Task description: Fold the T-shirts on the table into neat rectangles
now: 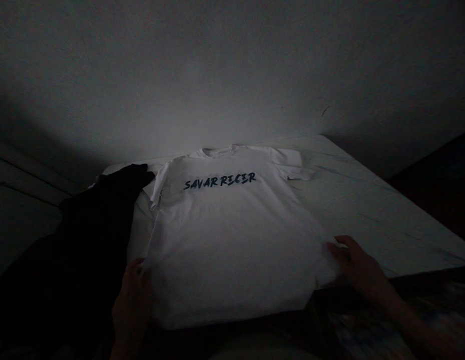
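A white T-shirt (232,235) lies spread on a pale table, its collar toward the wall and its hem hanging over the near edge. Dark brush-style lettering runs across the chest. At the lower left side of the shirt, my left hand (132,295) grips the cloth with its fingers partly in shadow. On the opposite side, my right hand (354,262) pinches the fabric near the lower right edge. Between the two hands the cloth is stretched fairly flat. One sleeve lies out to the right; the left one is partly folded against the body.
Dark clothing (93,235) is heaped along the left of the table and hangs over its front. The marbled tabletop (367,215) extends to the right. Behind it rises a plain wall (217,75). The room is very dim.
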Tool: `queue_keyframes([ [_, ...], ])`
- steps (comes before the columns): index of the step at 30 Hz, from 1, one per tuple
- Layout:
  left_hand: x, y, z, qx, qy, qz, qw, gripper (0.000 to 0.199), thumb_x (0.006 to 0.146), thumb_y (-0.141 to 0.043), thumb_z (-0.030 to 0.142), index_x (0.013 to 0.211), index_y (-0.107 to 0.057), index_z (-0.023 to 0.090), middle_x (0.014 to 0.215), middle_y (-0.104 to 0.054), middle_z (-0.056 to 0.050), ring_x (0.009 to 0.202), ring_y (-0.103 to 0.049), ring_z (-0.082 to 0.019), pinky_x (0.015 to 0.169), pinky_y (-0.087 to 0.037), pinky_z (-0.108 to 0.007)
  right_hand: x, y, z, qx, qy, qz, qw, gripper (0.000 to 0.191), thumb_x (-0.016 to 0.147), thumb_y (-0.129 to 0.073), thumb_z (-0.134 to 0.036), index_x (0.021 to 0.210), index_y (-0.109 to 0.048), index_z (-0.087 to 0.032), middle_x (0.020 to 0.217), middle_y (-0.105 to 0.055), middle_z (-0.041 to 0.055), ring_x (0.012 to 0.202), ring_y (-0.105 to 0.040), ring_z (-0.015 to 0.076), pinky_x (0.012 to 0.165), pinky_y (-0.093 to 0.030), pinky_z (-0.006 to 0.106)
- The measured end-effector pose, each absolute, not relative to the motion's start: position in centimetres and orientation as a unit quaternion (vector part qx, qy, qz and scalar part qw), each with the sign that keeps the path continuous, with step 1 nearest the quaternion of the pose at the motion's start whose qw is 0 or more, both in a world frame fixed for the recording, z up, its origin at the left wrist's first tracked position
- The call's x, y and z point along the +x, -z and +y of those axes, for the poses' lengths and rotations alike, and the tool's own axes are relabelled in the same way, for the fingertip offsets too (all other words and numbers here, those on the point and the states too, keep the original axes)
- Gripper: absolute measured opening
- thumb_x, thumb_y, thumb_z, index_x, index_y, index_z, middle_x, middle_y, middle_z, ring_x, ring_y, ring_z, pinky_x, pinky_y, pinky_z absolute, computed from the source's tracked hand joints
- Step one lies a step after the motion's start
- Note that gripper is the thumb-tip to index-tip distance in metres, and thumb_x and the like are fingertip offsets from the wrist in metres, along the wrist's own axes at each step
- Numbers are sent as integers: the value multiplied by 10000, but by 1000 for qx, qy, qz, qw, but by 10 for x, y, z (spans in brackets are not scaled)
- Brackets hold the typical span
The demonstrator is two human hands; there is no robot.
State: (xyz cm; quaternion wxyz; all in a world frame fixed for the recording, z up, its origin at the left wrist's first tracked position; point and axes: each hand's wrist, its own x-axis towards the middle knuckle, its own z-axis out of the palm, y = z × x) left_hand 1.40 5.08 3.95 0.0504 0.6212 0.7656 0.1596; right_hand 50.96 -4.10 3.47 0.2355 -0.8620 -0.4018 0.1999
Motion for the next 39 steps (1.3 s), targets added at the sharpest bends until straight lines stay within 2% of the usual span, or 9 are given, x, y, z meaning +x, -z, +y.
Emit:
queue_keyframes([
  [10,3,-39,42,694,-60,715,-57,301,932,-384,217,1130,-609,245,1134,-619,-78,892,-658,-201,691,-529,-282,516,-32,-67,-887,-82,-453,22,452,911,-318,-567,1047,-612,-252,711,-710,85,598,-680,327,531,-482,430],
  [13,2,-52,49,715,-47,689,-111,280,925,-434,254,1122,-630,224,1121,-621,-104,903,-650,-230,761,-538,-340,524,-30,-58,-836,23,-546,49,419,937,-303,-418,1086,-624,-194,948,-711,160,781,-695,323,639,-531,450],
  [16,29,-61,80,789,-97,595,-120,325,941,-447,317,1193,-606,188,1209,-618,-136,1058,-614,-281,906,-517,-430,506,-34,-16,-748,76,-653,92,422,939,-361,-373,1203,-608,-155,1172,-655,195,1051,-647,324,872,-523,480],
  [21,128,-32,148,899,-155,409,-27,520,991,-321,297,1468,-350,91,1545,-375,-167,1444,-324,-261,1148,-346,-448,396,-33,84,-557,10,-818,141,545,993,-343,-388,1480,-403,-151,1561,-357,153,1445,-308,286,1134,-346,476],
  [25,141,-4,175,912,-84,402,-8,571,1012,-289,388,1526,-287,139,1590,-307,-132,1484,-240,-258,1184,-270,-489,362,-14,119,-531,-24,-839,116,586,1008,-306,-485,1520,-351,-202,1591,-317,94,1464,-276,255,1190,-250,472],
  [28,86,3,177,883,-75,461,-58,600,1007,-297,455,1547,-257,196,1602,-286,-102,1485,-234,-274,1177,-267,-520,416,2,110,-609,1,-785,114,596,998,-296,-531,1516,-364,-244,1604,-293,65,1480,-231,260,1200,-216,478],
  [33,1,5,165,855,-91,498,-112,641,1000,-280,486,1523,-308,117,1560,-355,-163,1461,-297,-284,1160,-309,-495,518,19,82,-692,40,-712,109,668,981,-267,-550,1538,-314,-182,1594,-307,110,1472,-254,271,1192,-234,494],
  [37,39,-4,181,859,-93,489,-117,636,982,-324,516,1411,-481,73,1478,-460,-219,1425,-352,-351,1168,-264,-548,488,11,113,-689,42,-715,110,671,976,-276,-530,1492,-399,-119,1542,-386,171,1456,-266,353,1173,-204,594],
  [39,88,-12,201,874,-94,470,-82,592,998,-309,461,1431,-460,86,1509,-426,-198,1435,-341,-325,1167,-288,-511,437,3,147,-645,24,-752,129,619,989,-270,-466,1483,-416,-122,1565,-351,154,1464,-249,342,1175,-220,574],
])
